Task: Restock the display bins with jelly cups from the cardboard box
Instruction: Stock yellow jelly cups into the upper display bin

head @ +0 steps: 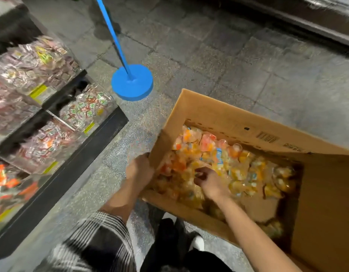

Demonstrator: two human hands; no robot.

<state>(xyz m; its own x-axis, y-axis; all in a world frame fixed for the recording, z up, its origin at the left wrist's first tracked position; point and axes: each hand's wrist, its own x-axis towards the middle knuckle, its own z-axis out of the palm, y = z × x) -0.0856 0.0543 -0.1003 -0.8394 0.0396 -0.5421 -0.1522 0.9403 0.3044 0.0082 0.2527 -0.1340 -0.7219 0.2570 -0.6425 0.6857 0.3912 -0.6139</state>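
My plaid sleeve (95, 240) and my shoes (197, 242) sit lowest in view, on the speckled floor (118, 150). Just past them my left hand (140, 170) grips the near left corner of the cardboard box (218, 116), fingers curled over its edge. My right hand (208, 182) reaches down inside the box, near its left end, fingers bent and pinching among the jelly cups (238, 163); the blur hides exactly which cup I hold. The cups, orange and yellow with clear plastic, fill the box from its left wall toward the middle, with bare cardboard showing at the near right. To my left the display bins (85, 108) step upward in tiers, full of wrapped sweets. Beyond the box's far left corner stands a blue round stand (132, 82) with its pole.
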